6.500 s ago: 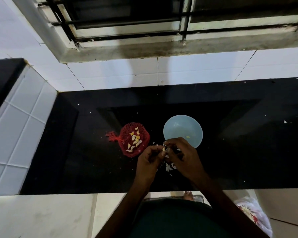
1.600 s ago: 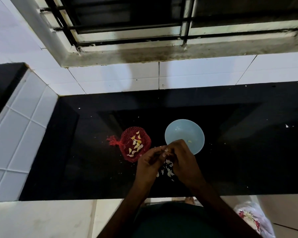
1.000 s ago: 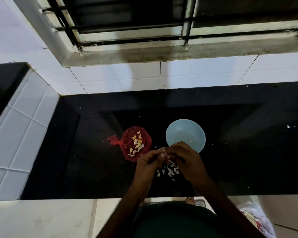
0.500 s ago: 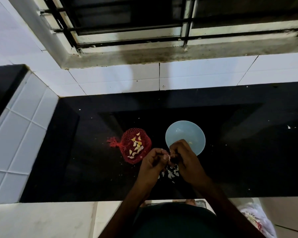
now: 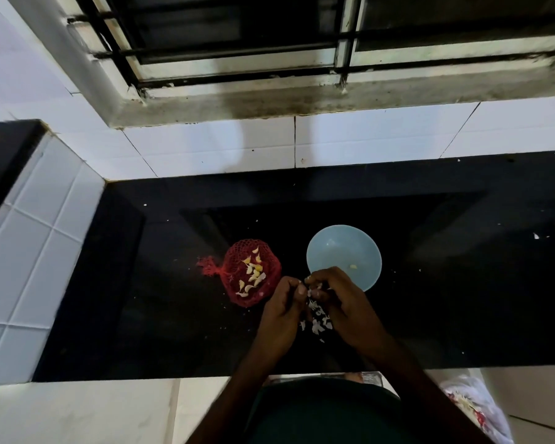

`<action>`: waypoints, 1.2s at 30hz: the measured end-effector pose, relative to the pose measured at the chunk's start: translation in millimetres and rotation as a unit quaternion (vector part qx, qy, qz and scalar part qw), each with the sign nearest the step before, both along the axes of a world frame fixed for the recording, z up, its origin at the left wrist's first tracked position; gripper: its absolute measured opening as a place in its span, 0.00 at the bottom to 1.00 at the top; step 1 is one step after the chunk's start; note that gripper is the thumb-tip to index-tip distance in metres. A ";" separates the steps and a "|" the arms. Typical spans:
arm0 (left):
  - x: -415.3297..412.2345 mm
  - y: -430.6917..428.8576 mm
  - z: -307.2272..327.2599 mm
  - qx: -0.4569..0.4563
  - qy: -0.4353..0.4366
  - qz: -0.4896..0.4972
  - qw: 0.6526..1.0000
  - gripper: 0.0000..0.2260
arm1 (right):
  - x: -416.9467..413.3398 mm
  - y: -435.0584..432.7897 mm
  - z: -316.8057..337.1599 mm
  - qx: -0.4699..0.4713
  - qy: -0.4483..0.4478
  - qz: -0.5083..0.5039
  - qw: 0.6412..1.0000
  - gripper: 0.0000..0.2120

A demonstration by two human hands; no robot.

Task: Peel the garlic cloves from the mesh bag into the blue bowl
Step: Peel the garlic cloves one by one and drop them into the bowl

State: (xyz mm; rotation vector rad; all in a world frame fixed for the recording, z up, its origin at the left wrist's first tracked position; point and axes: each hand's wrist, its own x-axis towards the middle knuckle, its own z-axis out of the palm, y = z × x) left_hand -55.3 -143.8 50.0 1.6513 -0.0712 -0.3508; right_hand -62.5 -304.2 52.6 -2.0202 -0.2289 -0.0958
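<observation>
left hand (image 5: 282, 310) and right hand (image 5: 343, 302) pinch one garlic clove (image 5: 309, 292) over worktop (image 5: 462, 299) front-middle, beside blue bowl (image 5: 340, 248). Tiny, light, likely slippery bare (skin's papery): hold by ends. Rest in mesh bag (image 5: 234, 267).

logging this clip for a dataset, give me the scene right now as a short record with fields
surface: black counter
mesh bag: red, lies left of the bowl, pale cloves inside
blue bowl: upright, one yellowish piece in it
left hand: pinches a small garlic clove, fingertips meeting the other hand
right hand: pinches the same clove, over the bowl's near rim
peels: pale scraps heaped on the counter under the hands
progress: most cloves not yet peeled
</observation>
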 end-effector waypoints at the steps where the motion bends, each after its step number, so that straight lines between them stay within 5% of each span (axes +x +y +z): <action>1: 0.2 -0.1 -0.7 0.001 -0.002 -0.001 1.000 0.10 | -0.1 0.0 0.4 -0.002 0.002 0.005 1.000 0.06; 16: -10.5 -9.7 6.7 -0.037 -0.031 0.027 0.998 0.13 | 0.0 4.3 5.3 -0.059 -0.091 -0.011 0.994 0.17; 26: -13.9 -30.1 14.5 -0.155 0.101 0.137 0.973 0.15 | -1.4 15.0 -3.3 -0.173 -0.104 -0.090 0.975 0.10; 30: -6.7 -22.5 10.5 -0.172 0.131 0.161 0.963 0.16 | -3.2 15.1 -3.1 -0.122 -0.092 -0.068 0.986 0.05; 36: -3.8 -3.6 -7.5 -0.094 0.099 0.140 0.981 0.08 | -12.3 -1.8 -16.4 -0.063 0.002 -0.108 0.992 0.10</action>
